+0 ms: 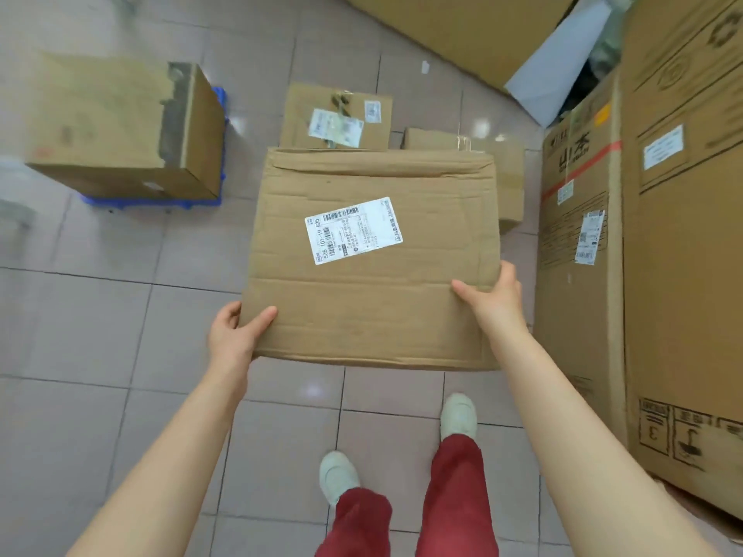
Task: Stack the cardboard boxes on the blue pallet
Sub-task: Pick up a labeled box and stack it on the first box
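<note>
You hold a wide, flat brown cardboard box with a white barcoded shipping label out in front of you, above the pale tiled floor; your left hand grips its near left corner, thumb pressed on the top face and fingers curled under the edge; your right hand clamps the near right side, thumb lying across the top and fingers wrapped round the side. The blue plastic pallet sits on the floor to your left, well apart from the held box, and already carries a squat brown cardboard box with a torn top; beyond the held box two smaller labelled cardboard boxes rest on the floor; tall printed cardboard cartons stand just beside your right arm; your red trousers and pale shoes show below.
</note>
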